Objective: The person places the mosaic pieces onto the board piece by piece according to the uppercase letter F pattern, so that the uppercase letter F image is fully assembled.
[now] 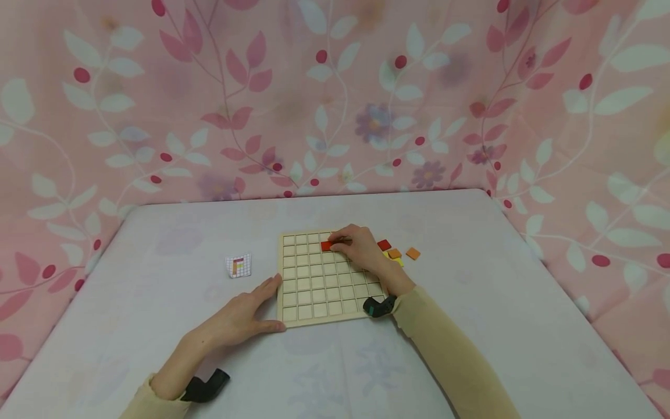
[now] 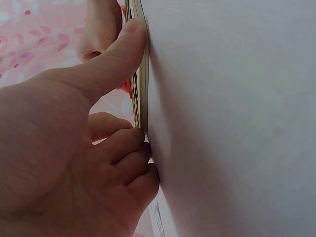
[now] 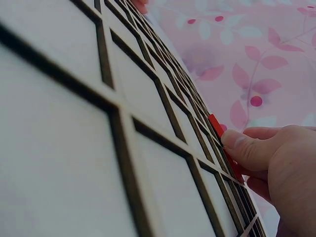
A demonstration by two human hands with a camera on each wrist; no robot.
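A pale wooden grid board (image 1: pixel 305 284) lies on the table, divided into square cells. At its far edge my right hand (image 1: pixel 363 250) pinches a square red tile, its thumb and fingers low over the cells. Red (image 1: pixel 327 246) shows in a cell just left of the fingertips. From the right wrist, the thumb presses against a red tile (image 3: pixel 216 124) at the grid's surface; the other fingers are partly hidden behind it. My left hand (image 1: pixel 232 320) spreads along the board's left side, thumb at the near corner and fingers touching the edge (image 2: pixel 144 94).
Right of the board, partly behind the right hand, are loose tiles: a red one (image 1: pixel 384 245), orange ones (image 1: pixel 413 253) and yellow (image 1: pixel 399 262). A small paper card (image 1: pixel 239 266) with a coloured grid pattern lies left of the board. The table (image 1: pixel 523 326) has a white cloth.
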